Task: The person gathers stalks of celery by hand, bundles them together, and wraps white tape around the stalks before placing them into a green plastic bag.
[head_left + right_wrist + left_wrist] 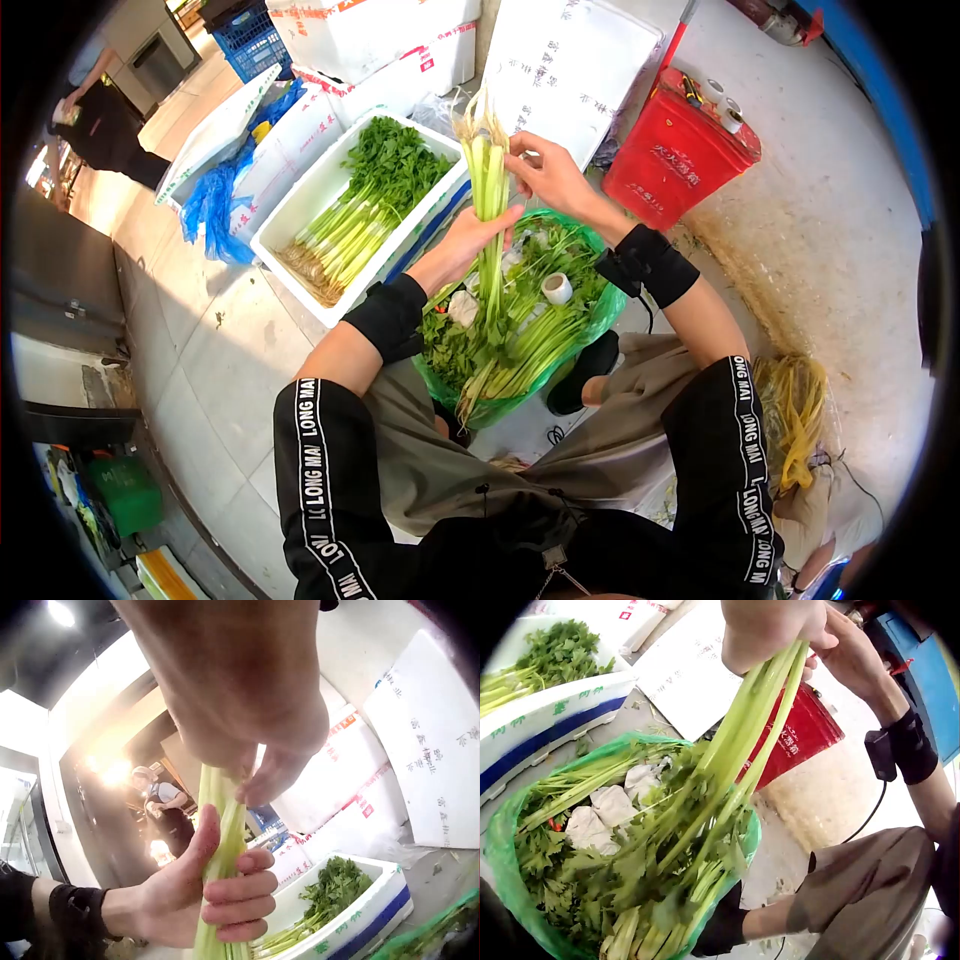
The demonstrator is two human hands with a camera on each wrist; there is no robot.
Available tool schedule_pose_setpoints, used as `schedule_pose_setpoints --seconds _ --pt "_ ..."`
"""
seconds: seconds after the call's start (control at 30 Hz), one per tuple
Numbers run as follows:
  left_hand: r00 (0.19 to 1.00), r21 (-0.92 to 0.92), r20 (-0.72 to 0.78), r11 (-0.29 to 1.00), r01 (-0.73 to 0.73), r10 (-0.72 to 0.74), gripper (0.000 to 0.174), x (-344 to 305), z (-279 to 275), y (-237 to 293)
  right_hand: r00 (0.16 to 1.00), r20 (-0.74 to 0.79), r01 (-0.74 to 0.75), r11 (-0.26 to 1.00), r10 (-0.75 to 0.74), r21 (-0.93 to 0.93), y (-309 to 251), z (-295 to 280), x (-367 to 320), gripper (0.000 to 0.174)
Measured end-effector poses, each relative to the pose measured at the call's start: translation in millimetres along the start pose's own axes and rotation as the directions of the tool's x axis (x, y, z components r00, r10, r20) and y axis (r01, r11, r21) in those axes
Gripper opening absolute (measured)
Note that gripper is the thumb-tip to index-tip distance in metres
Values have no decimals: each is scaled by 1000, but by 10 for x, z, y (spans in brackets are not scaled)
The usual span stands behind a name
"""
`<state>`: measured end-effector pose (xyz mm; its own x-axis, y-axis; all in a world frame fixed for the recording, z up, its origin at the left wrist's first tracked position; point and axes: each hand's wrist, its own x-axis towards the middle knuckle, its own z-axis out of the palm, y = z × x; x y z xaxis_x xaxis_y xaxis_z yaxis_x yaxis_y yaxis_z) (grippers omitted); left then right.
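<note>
A bunch of celery (pixel 488 185) stands nearly upright in front of me, roots up and leaves hanging down. My left hand (pixel 470 240) grips its stalks about midway, the fingers wrapped round them in the right wrist view. Near the root end, my right hand (pixel 553 180) pinches at the stalks with thumb and fingertips; its own back partly hides this in the right wrist view. Below both hands sits a green plastic bag (pixel 502 840) full of loose celery and leaves (pixel 630 855). A white roll (pixel 557 289) and crumpled whitish pieces (pixel 592 829) lie among the greens.
A white foam box (pixel 290 285) with celery bunches (pixel 375 210) lined up stands left of the bag. Behind are stacked foam boxes (pixel 400 75), a white lid (pixel 570 70) and a red box (pixel 680 155) with rolls on top. Another person (pixel 166 810) stands farther back.
</note>
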<state>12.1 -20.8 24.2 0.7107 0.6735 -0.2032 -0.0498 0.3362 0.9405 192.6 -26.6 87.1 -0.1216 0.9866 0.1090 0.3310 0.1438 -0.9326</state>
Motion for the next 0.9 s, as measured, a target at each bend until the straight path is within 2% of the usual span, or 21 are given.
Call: schedule_pose_setpoints --seconds 0.17,0.27,0.33,0.4,0.47,0.53,0.6,0.63,0.7,0.77,0.8,0.87,0.9 --pt "998 -71 63 997 25 -21 30 45 -27 -28 1000 -1 22 988 -22 152 126 56 0 26" --pt "999 -87 37 996 10 -7 29 87 -58 -101 998 -8 -57 995 58 81 96 94 -53 33" --pt "1000 -52 17 998 18 -17 28 58 -34 -60 992 -61 104 991 -109 -85 47 221 -126 40" --pt "1000 -13 -4 999 30 -30 27 57 -33 -93 987 -84 126 982 -139 -140 90 310 -107 42" --pt "999 173 29 985 7 -12 24 117 -50 -223 979 -107 149 970 -171 -194 114 363 -96 45" --pt "999 167 36 986 -6 0 22 127 -31 -250 998 -44 -49 985 42 -167 19 394 -121 46" --pt "999 163 43 987 -19 12 20 93 -1 -216 995 -97 -42 994 33 -101 56 444 -112 44" --pt "999 136 50 990 -23 16 24 47 28 -157 989 -148 -32 999 26 -36 70 462 -106 43" --pt "998 109 53 994 -27 22 28 25 31 -140 989 -147 -20 999 14 -39 47 425 -99 42" --pt "996 13 80 999 -51 50 41 64 8 -203 989 -148 -10 999 4 -45 45 391 -97 41" --pt "996 12 80 999 -50 49 41 76 -7 -217 987 -158 -9 999 1 -46 46 386 -95 40" --pt "992 43 113 997 -70 65 56 101 -40 -240 986 -167 -8 999 0 -48 48 381 -97 39" --pt "992 42 112 997 -70 65 56 97 -38 -220 981 -196 -9 1000 3 -27 -5 380 -110 39"
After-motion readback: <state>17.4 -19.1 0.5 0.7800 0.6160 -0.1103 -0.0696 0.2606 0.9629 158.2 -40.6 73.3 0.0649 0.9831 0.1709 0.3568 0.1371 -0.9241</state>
